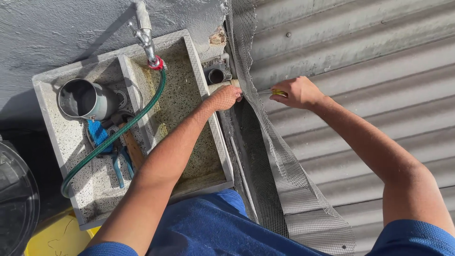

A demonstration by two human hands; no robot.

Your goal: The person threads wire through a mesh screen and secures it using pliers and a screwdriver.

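Note:
My left hand (225, 97) reaches behind a sheet of grey wire mesh (279, 180) and grips a small pale wooden piece (222, 85) at the edge of the corrugated metal wall (360, 61). My right hand (296, 91) is closed on a tool with a yellow-green handle (278, 93), whose thin shaft points left toward the left hand through the mesh. The mesh hangs down along the wall's edge to my lap.
A speckled concrete two-basin sink (201, 128) stands at the left, with a tap (146, 40), a green hose (118, 132), a grey pipe fitting (85, 99), a blue brush (98, 132) and blue-handled pliers (118, 166). A pipe end (216, 76) opens by the wall. A yellow bucket (57, 237) and a black bin (14, 199) sit low left.

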